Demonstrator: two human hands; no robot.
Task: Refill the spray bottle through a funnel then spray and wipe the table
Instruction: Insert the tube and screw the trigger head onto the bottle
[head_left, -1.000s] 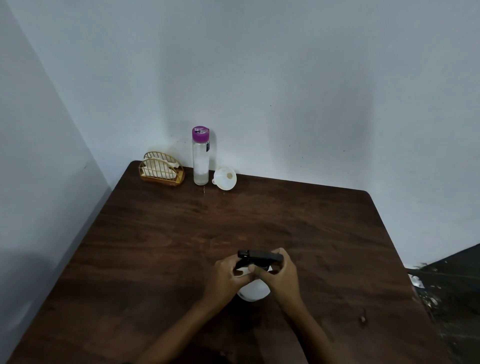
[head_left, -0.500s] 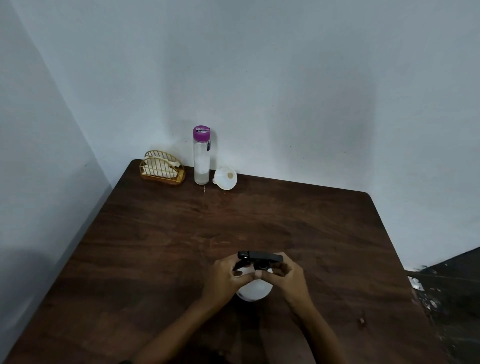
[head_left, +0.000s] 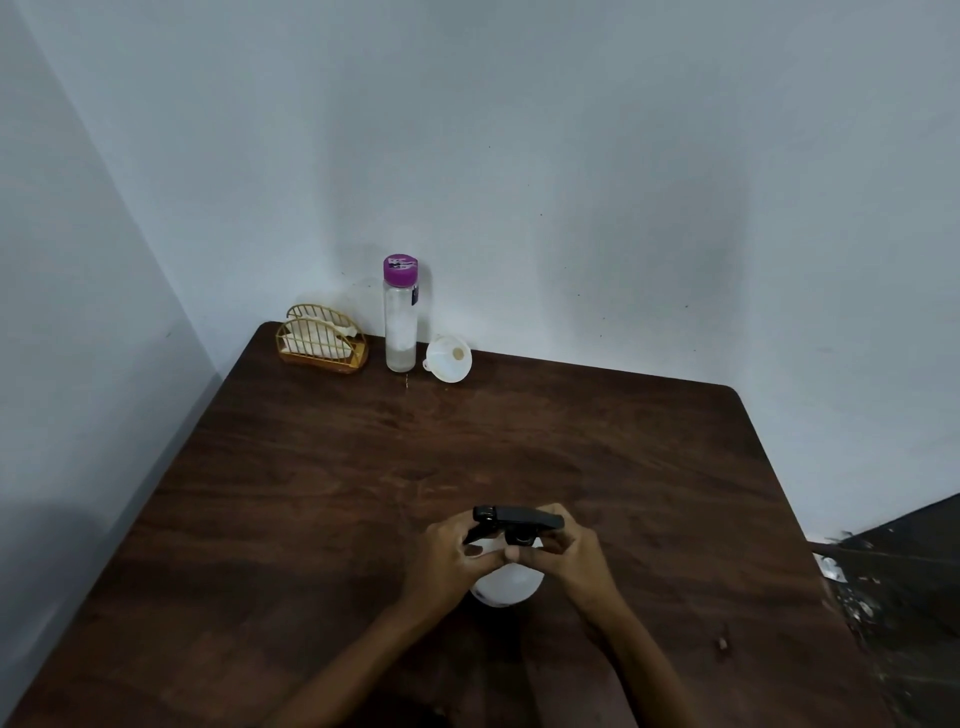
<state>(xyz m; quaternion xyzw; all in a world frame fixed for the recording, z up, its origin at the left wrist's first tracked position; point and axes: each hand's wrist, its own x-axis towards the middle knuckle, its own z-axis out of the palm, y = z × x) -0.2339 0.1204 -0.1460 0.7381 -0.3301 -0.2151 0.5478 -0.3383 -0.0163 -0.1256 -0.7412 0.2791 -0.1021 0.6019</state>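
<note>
Your left hand (head_left: 451, 560) was curled round the upper part of the spray bottle (head_left: 506, 588), its fingers (head_left: 478, 550) bent close against the white body just under the black spray head (head_left: 519, 519). Your right hand (head_left: 570, 564) came in from the other side, its thumb and fingertips (head_left: 525, 556) drawn narrow and pinching at the neck below that head. The tips of both hands met, or nearly met, in front of the neck. I cannot tell whether the head was loose or tight on the bottle. The bottle stood upright on the table (head_left: 337, 467), near the front edge and about midway across, and its round white belly showed between your wrists.

The table was dark brown wood with rounded corners, pushed into the corner of the room. Three things stood in a row at its far left, along the back wall, well apart from your hands. These were a gold wire napkin holder (head_left: 322, 342) with pale napkins in it, a tall clear bottle (head_left: 400, 325) with a purple cap just beside it, and the white funnel (head_left: 449, 359) close beside that bottle, lying tipped with its wide mouth toward you. A small dark mark (head_left: 721, 644) showed on the wood near your right forearm.

The walls (head_left: 571, 182) were plain pale blue-grey, with a few tiny specks. Past the table's right edge lay a dark floor (head_left: 914, 582) with pale scraps on it.
</note>
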